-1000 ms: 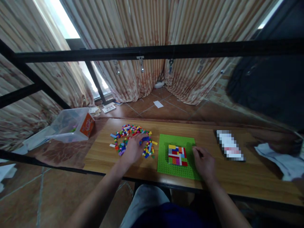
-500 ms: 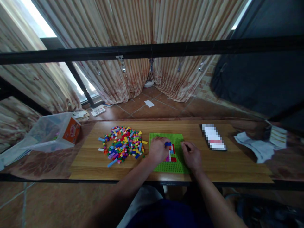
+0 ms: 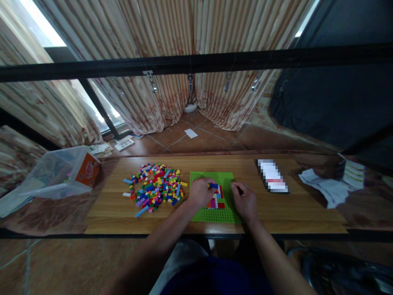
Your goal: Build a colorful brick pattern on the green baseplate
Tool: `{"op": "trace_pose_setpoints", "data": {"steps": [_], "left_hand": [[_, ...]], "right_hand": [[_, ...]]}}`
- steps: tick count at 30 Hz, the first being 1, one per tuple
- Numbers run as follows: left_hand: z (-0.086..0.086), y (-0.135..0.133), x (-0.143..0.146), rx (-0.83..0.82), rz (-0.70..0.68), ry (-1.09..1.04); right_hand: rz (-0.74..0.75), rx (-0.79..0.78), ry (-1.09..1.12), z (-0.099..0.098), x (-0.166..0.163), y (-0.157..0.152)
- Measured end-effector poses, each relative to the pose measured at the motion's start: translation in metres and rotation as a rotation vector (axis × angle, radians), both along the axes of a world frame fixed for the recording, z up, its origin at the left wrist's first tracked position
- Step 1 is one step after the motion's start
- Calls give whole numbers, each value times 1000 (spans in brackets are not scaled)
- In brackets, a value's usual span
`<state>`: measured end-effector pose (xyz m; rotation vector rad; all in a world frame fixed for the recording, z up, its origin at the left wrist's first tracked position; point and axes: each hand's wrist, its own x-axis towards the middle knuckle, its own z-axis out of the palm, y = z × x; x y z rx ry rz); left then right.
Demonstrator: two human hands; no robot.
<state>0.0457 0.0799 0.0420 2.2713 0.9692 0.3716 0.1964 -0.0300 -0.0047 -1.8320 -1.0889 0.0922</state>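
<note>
Left hand [image 3: 201, 191] fingers pinch blue brick [image 3: 213, 186] over green baseplate [image 3: 199, 213]; small mosaic [image 3: 215, 201] built, most studs bare. Right hand [image 3: 245, 200] loosely curled, grasping nothing. Loose brick pile [image 3: 155, 189] remains on counter [image 3: 291, 213].

Head camera: looks forward-down at table [image 3: 288, 213], close.

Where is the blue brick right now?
In the head view, the blue brick is pinched in the left hand, over the green baseplate mid-table, just above the small brick build.
</note>
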Motion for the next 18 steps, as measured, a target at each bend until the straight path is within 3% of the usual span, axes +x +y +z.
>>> {"op": "trace_pose_setpoints", "data": {"steps": [14,18], "left_hand": [[2,5,-5,-81,0,-38],[5,6,0,-27,-12,45]], "right_hand": [[-6,5,0,-4,2,1],[-1,18,0,-3,2,1]]}}
